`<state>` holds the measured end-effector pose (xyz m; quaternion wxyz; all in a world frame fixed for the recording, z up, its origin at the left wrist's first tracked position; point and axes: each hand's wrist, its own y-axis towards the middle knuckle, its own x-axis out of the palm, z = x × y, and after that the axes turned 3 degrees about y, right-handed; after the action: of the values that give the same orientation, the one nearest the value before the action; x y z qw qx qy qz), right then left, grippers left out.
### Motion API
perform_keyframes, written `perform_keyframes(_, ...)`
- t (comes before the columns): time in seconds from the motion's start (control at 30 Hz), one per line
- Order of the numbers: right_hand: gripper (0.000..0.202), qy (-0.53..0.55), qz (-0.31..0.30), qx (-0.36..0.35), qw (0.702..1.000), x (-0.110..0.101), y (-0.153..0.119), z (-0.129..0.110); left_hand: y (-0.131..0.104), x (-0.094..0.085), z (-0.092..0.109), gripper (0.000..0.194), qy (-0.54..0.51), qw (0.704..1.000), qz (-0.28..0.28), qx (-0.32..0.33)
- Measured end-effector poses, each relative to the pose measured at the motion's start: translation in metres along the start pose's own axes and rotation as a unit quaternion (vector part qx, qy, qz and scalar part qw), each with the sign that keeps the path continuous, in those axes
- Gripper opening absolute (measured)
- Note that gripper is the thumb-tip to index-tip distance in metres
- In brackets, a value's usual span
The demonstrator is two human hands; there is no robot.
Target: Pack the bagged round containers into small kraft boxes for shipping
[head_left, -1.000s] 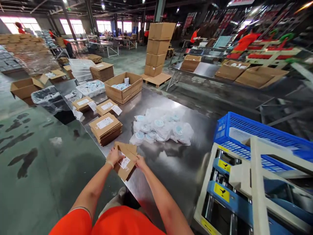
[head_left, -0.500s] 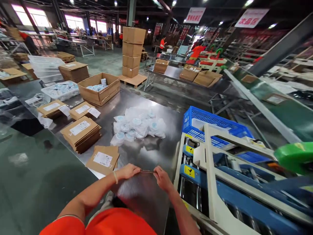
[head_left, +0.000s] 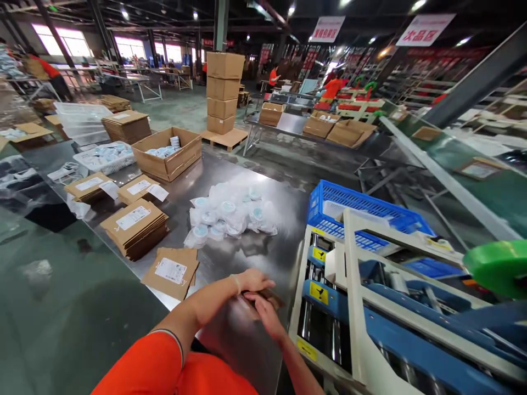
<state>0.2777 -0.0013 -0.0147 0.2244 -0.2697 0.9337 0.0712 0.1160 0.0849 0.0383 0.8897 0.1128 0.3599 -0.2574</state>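
My left hand (head_left: 254,280) reaches across the near part of the metal table, its fingers over a brown cardboard piece (head_left: 269,299). Just below it, my right hand (head_left: 265,312) lies on the same cardboard with its fingers stretched out. The hands nearly touch and cover much of the cardboard. Beyond them is a pile of clear plastic bags with round white and pale blue items (head_left: 230,211). To the left lie a labelled flat carton (head_left: 171,271) and a stack of folded cartons (head_left: 135,225).
An open cardboard box (head_left: 167,156) and a white basket (head_left: 105,156) stand farther back on the metal table (head_left: 284,203). At the right are a blue crate (head_left: 366,211) and a roller machine (head_left: 354,307) with a green part. People in orange work far off.
Both hands have come together; my left hand has moved right over the cardboard. The cardboard, seen edge-on between the hands before, now shows a broader face beneath them.
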Motion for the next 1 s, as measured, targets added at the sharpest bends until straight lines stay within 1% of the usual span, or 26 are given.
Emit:
perform_keyframes(0.03, 0.052, 0.064, -0.006, 0.030, 0.997, -0.003, 0.007, -0.004, 0.000, 0.000, 0.003, 0.040, 0.007, 1.000, 0.004, -0.005)
perform_keyframes(0.07, 0.058, 0.121, -0.005, 0.055, 0.991, -0.005, 0.013, -0.008, -0.004, -0.002, 0.005, 0.044, 0.019, 0.999, 0.022, -0.022)
perform_keyframes(0.1, 0.062, 0.167, 0.004, 0.073, 0.983, -0.006, 0.018, -0.011, -0.011, -0.006, 0.006, 0.049, 0.043, 0.997, 0.054, -0.046)
perform_keyframes(0.17, 0.069, 0.223, 0.039, 0.090, 0.970, -0.006, 0.024, -0.015, -0.032, -0.014, 0.005, 0.054, 0.105, 0.979, 0.123, -0.124)
perform_keyframes(0.2, 0.071, 0.238, 0.057, 0.096, 0.965, -0.006, 0.025, -0.016, -0.046, -0.017, 0.004, 0.052, 0.129, 0.970, 0.131, -0.159)
perform_keyframes(0.23, 0.071, 0.246, 0.073, 0.100, 0.961, -0.005, 0.024, -0.016, -0.061, -0.017, 0.001, 0.049, 0.141, 0.967, 0.117, -0.179)
perform_keyframes(0.27, 0.070, 0.253, 0.083, 0.104, 0.958, -0.004, 0.024, -0.016, -0.075, -0.017, -0.002, 0.049, 0.140, 0.971, 0.085, -0.175)
perform_keyframes(0.3, 0.069, 0.259, 0.090, 0.107, 0.956, -0.003, 0.023, -0.015, -0.088, -0.014, -0.005, 0.051, 0.134, 0.979, 0.049, -0.147)
perform_keyframes(0.37, 0.067, 0.268, 0.094, 0.110, 0.952, -0.002, 0.022, -0.014, -0.107, -0.007, -0.011, 0.056, 0.137, 0.989, 0.001, -0.055)
perform_keyframes(0.4, 0.067, 0.270, 0.093, 0.110, 0.952, -0.001, 0.022, -0.013, -0.112, -0.003, -0.014, 0.053, 0.153, 0.988, -0.009, -0.008)
perform_keyframes(0.47, 0.068, 0.259, 0.083, 0.109, 0.956, -0.003, 0.024, -0.012, -0.109, 0.001, -0.017, 0.035, 0.195, 0.978, -0.037, 0.063)
perform_keyframes(0.5, 0.068, 0.237, 0.073, 0.105, 0.963, -0.006, 0.026, -0.012, -0.104, 0.002, -0.018, 0.028, 0.211, 0.973, -0.054, 0.079)
perform_keyframes(0.53, 0.066, 0.201, 0.057, 0.094, 0.973, -0.010, 0.028, -0.013, -0.097, 0.003, -0.020, 0.026, 0.221, 0.970, -0.067, 0.079)
perform_keyframes(0.57, 0.063, 0.149, 0.039, 0.076, 0.985, -0.015, 0.030, -0.014, -0.090, 0.004, -0.021, 0.029, 0.225, 0.970, -0.070, 0.065)
perform_keyframes(0.6, 0.058, 0.083, 0.029, 0.052, 0.995, -0.021, 0.032, -0.016, -0.084, 0.006, -0.022, 0.032, 0.222, 0.972, -0.061, 0.043)
perform_keyframes(0.63, 0.052, 0.010, 0.034, 0.030, 0.999, -0.026, 0.034, -0.019, -0.080, 0.009, -0.023, 0.035, 0.212, 0.976, -0.037, 0.018)
perform_keyframes(0.67, 0.047, -0.065, 0.055, 0.017, 0.996, -0.030, 0.035, -0.022, -0.078, 0.013, -0.025, 0.038, 0.196, 0.981, -0.003, -0.006)
perform_keyframes(0.7, 0.043, -0.136, 0.084, 0.017, 0.987, -0.032, 0.034, -0.025, -0.078, 0.019, -0.028, 0.041, 0.173, 0.984, 0.040, -0.030)
perform_keyframes(0.73, 0.044, -0.201, 0.107, 0.029, 0.973, -0.031, 0.032, -0.028, -0.079, 0.026, -0.030, 0.045, 0.140, 0.985, 0.088, -0.059)
perform_keyframes(0.77, 0.052, -0.259, 0.115, 0.051, 0.958, -0.026, 0.029, -0.031, -0.081, 0.033, -0.033, 0.050, 0.098, 0.981, 0.137, -0.095)
perform_keyframes(0.83, 0.081, -0.350, 0.078, 0.098, 0.928, -0.007, 0.018, -0.036, -0.085, 0.044, -0.039, 0.066, -0.007, 0.964, 0.208, -0.163)
perform_keyframes(0.87, 0.093, -0.381, 0.052, 0.116, 0.916, 0.003, 0.012, -0.038, -0.086, 0.049, -0.042, 0.079, -0.064, 0.955, 0.223, -0.183)
perform_keyframes(0.9, 0.099, -0.401, 0.035, 0.129, 0.906, 0.013, 0.006, -0.039, -0.085, 0.052, -0.044, 0.093, -0.122, 0.948, 0.226, -0.189)
perform_keyframes(0.93, 0.099, -0.410, 0.030, 0.137, 0.901, 0.021, 0.001, -0.040, -0.084, 0.054, -0.046, 0.108, -0.175, 0.941, 0.222, -0.185)
perform_keyframes(0.97, 0.094, -0.405, 0.037, 0.140, 0.903, 0.025, -0.002, -0.040, -0.083, 0.056, -0.047, 0.120, -0.220, 0.934, 0.218, -0.177)
perform_keyframes(1.0, 0.087, -0.385, 0.052, 0.141, 0.910, 0.026, -0.003, -0.038, -0.083, 0.057, -0.047, 0.128, -0.254, 0.925, 0.222, -0.176)
